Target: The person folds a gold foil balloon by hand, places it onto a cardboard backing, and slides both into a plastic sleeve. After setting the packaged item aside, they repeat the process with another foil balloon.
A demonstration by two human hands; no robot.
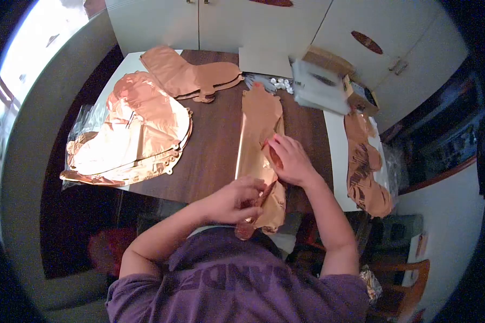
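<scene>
A long, flat copper-coloured foil balloon (261, 116) lies lengthwise in front of me, its near end at the table's front edge. My right hand (291, 160) is closed on a raised fold along its right side, about halfway down. Lower and to the left, the curled fingers of my left hand (236, 200) pinch the same foil near a lifted edge. The fingertips of my left hand are partly hidden by the hand itself. Between the two hands the foil is creased and partly turned over.
A pile of flat copper foil balloons (140, 129) covers the left side, with another folded foil balloon (191, 75) behind it. At the back right stand clear plastic packets (320, 86) and a small box (360, 96). More printed foil (365, 167) hangs over the right edge. A wooden chair (409, 285) stands right.
</scene>
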